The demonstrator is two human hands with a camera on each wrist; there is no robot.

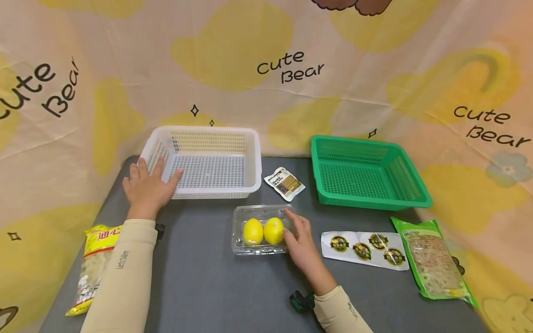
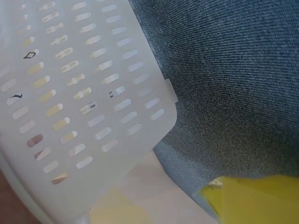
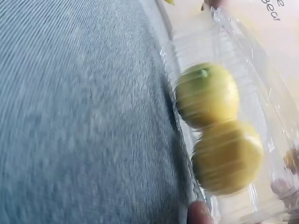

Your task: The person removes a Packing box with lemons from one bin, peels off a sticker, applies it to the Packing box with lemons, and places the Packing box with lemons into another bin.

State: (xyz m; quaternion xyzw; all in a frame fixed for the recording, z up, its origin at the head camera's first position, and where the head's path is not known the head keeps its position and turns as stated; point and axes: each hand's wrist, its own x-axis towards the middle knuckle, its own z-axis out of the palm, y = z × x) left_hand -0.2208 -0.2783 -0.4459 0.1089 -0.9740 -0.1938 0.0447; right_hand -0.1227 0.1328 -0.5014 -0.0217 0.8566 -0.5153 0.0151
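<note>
My left hand (image 1: 151, 188) rests on the front-left corner of a white plastic basket (image 1: 214, 190), fingers spread and thumb over the rim. In the left wrist view the slotted wall of the basket (image 2: 88, 93) fills the left half. With my right hand (image 1: 301, 240) I hold the right end of a clear plastic box (image 1: 266, 210); fingertips (image 3: 198, 213) touch its edge in the right wrist view. Two yellow lemons (image 1: 253, 232) lie side by side in the box, and one lemon (image 3: 208, 93) shows a greenish end.
A green basket (image 1: 374, 203) stands at the back right. Between the baskets lies a small sachet (image 1: 285, 183). A sheet of round stickers (image 1: 364, 249) and a green-edged food bag (image 1: 433, 261) lie at right. A yellow food bag (image 1: 93, 266) is partly behind my left forearm.
</note>
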